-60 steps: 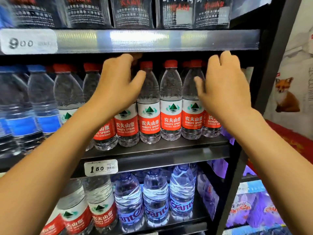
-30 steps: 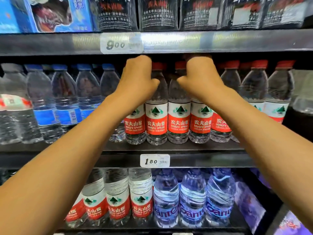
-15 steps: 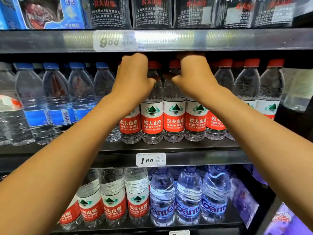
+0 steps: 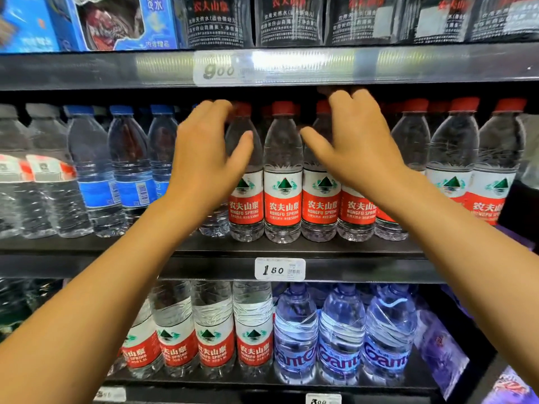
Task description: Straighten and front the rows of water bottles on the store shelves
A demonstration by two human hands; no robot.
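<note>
A row of clear water bottles with red caps and red-and-white labels stands at the front of the middle shelf. My left hand hovers in front of the leftmost red-label bottles, fingers loosely curved and thumb spread toward a bottle's shoulder. My right hand is over the necks of the bottles further right, its fingertips reaching above the caps into the dark gap and its thumb pointing left. Neither hand grips a bottle. One bottle between the hands stands untouched.
Blue-label bottles fill the shelf's left part. The upper shelf edge hangs close above the caps, carrying black-labelled packs. Below are larger red-label bottles and bluish bottles. A price tag sits on the shelf lip.
Both hands gripped bottle necks half a second ago and have now spread their fingers and thumbs, letting go. The hands also moved slightly apart.
</note>
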